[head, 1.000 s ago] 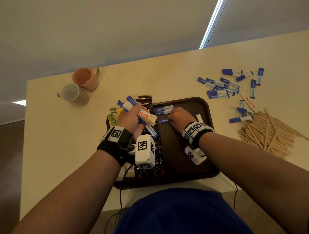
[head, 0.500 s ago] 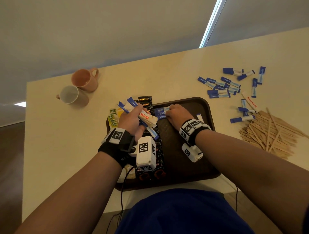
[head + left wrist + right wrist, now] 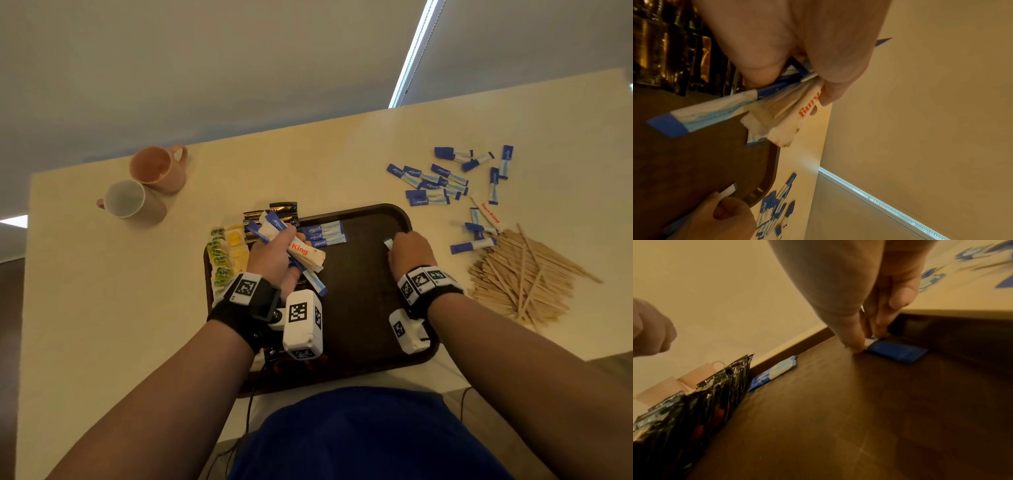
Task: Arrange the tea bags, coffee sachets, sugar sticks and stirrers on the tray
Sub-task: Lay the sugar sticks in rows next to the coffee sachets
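A brown tray (image 3: 373, 219) sits on a cream table (image 3: 102, 308), and both hands work over it. The left hand (image 3: 274, 257) is curled round a bundle of sticks (image 3: 301, 251): white ones with red "King" print and blue-and-white ones fan out past the thumb, but they overlap too much to count with any certainty, perhaps five or six. The right hand (image 3: 409, 248) is at the tray's right edge, thumb and fingertips (image 3: 856, 345) pinching the white end of one blue sugar stick (image 3: 898, 352) that lies flat on the tray floor against the rim.

At the far edge of the tray three blue sugar sticks (image 3: 323, 234) lie side by side in a neat row. Left of them stands a column of dark coffee sachets (image 3: 694, 402), packed on edge; the left arm hides most of it in the head view. At the tray's left side lie green and yellow tea bags (image 3: 226, 250) in two columns.

Off the tray, to the right, loose blue sticks (image 3: 435, 185) are scattered on the table, roughly fifteen, with one white "King" stick (image 3: 488, 214) among them. Nearer lies a heap of wooden stirrers (image 3: 524, 274), too many to count. Two mugs stand at the table's far left, touching: a pink mug (image 3: 159, 168) and a white-lined mug (image 3: 132, 202).
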Available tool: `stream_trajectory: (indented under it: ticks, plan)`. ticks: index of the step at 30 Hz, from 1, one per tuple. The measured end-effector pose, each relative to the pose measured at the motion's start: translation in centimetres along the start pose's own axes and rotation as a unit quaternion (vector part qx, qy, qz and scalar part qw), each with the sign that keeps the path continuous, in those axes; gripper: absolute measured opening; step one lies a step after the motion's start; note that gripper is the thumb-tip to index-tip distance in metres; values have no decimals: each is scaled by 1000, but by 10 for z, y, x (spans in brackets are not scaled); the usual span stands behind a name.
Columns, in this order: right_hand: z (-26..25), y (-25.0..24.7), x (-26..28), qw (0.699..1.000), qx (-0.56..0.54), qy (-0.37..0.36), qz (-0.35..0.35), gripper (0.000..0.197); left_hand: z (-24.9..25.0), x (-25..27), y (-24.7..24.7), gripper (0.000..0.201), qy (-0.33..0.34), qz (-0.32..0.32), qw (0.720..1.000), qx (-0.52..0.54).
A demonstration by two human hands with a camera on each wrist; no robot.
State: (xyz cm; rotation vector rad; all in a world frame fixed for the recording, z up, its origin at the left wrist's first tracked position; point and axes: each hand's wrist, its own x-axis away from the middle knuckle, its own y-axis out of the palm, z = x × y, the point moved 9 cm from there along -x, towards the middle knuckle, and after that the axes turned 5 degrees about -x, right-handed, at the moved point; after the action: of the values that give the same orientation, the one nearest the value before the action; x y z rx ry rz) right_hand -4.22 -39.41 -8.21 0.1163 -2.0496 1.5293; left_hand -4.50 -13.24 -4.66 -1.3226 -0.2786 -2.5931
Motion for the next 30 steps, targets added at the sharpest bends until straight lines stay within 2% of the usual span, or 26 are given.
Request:
stream_trajectory:
  ticks: [5,7,10,14,18,21,23,26,30]
  plan:
    - [-11,-5,7,1000,0,6,-23,16,1,5,4,11,15,-12,1000,7]
    - [-21,-5,6,998,-65,-10,-24,17,2,6,1,11,17,-8,1000,12]
    - [-37,3,10,975,-208,-43,-62,5,2,5,-12,10,13,2,1000,3]
    - [-32,22,13,950,-294,8,-102,7,1,6,-19,9,4,9,1000,10]
    - [-24,15,8,978,-201,12,-43,6,2,10,-19,3,3,8,999,37]
    - [-29,6,8,987,-155,-53,-7,7,3,8,-22,4,6,7,999,38]
    - [-44,10,12,985,-84,-148,-34,17,2,6,-23,4,3,6,999,41]
    - [-62,23,22,960,20,-261,-100,30,0,5,-24,5,0,7,999,47]
    - [-67,32,30,935,92,-313,-137,31,2,6,-23,6,4,6,999,40]
